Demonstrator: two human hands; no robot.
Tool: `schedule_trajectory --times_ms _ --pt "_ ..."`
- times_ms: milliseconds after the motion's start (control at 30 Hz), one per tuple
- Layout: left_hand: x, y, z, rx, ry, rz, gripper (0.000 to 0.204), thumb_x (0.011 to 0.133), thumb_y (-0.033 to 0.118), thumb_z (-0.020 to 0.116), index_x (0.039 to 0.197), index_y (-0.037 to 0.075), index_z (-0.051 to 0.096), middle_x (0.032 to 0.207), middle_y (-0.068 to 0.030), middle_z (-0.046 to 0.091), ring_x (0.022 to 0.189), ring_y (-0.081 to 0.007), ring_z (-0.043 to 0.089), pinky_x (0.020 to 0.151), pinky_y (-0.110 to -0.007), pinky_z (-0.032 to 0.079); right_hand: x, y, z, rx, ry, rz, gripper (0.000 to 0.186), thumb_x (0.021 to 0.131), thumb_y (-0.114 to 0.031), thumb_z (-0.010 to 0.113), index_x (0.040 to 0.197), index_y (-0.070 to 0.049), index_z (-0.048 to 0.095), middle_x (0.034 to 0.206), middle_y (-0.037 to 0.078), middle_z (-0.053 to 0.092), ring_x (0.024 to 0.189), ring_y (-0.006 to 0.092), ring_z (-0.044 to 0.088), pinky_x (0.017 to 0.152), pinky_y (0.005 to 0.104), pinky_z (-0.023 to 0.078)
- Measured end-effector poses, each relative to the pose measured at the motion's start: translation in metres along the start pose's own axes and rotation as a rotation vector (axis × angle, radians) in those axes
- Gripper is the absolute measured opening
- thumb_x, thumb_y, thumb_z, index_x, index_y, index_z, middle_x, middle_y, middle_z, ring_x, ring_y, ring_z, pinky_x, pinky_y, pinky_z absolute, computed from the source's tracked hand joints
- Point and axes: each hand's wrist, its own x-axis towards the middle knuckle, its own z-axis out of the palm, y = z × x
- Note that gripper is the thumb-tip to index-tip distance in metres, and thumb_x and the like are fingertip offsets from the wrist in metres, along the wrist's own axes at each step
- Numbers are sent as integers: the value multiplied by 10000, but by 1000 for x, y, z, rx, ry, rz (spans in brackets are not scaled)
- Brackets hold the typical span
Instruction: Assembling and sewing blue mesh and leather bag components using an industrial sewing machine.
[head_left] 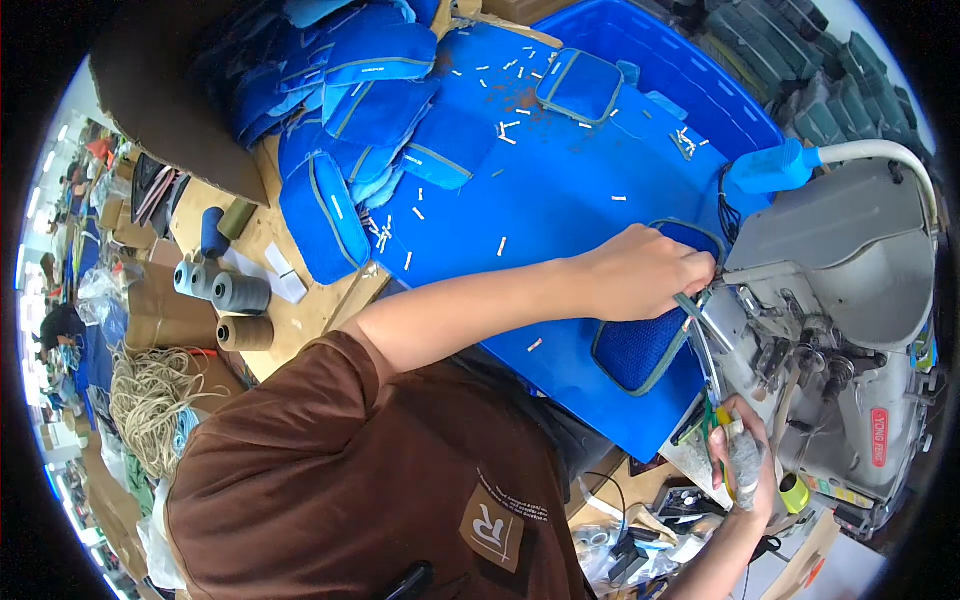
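My left hand (pixel 650 275) is closed, its fingers pinching the grey edging strip of a blue fabric piece (pixel 645 350) with rounded corners. That piece lies under the hand, on the blue work surface beside the sewing machine (pixel 830 270). In my right hand (pixel 745 455) are scissors (pixel 722 415) with yellow and green handles, gripped in closed fingers. Their blades point up toward the strip below my left fingers; whether they touch it I cannot tell. A greyish wrapping shows at the right hand, and part of the fabric piece is hidden by my left hand.
Blue edged pieces (pixel 375 110) are heaped at the far left. Another piece (pixel 580 85) lies near a blue crate (pixel 670 50). Small white scraps dot the blue surface (pixel 560 220). Thread cones (pixel 240 293) stand on the wood at left; a pale blue fitting (pixel 775 168) and hose overhang the machine.
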Motion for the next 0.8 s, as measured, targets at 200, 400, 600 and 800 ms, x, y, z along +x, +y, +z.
schedule_trajectory --times_ms 200,400,600,800 --pt "0 -4 1 -142 72 4 128 857 139 683 954 73 633 855 -100 649 790 -317 654 654 -408 507 -1 -20 -2 -95 -22 -77 346 803 -227 776 924 -93 482 678 -24 499 483 34 438 368 169 324" --pt "-5 -2 -9 -313 11 -12 344 821 303 782 1022 54 657 909 -80 647 846 -278 659 716 -386 511 7 -39 -10 -46 -88 -19 317 824 -129 743 915 -81 444 686 -12 484 538 46 443 410 195 309" --pt "-5 0 -8 -293 -10 -32 379 795 319 799 1020 54 646 950 -85 651 882 -284 662 740 -392 519 15 -48 -16 -249 -102 -95 390 756 -113 804 840 -61 427 709 -37 384 677 67 362 586 229 297" --pt "-4 0 -6 -262 -6 -18 397 775 311 816 1013 45 642 964 -87 659 897 -281 667 753 -389 524 25 -49 -19 -452 -115 -208 460 775 -255 837 842 -91 413 679 -52 392 545 37 356 465 248 250"
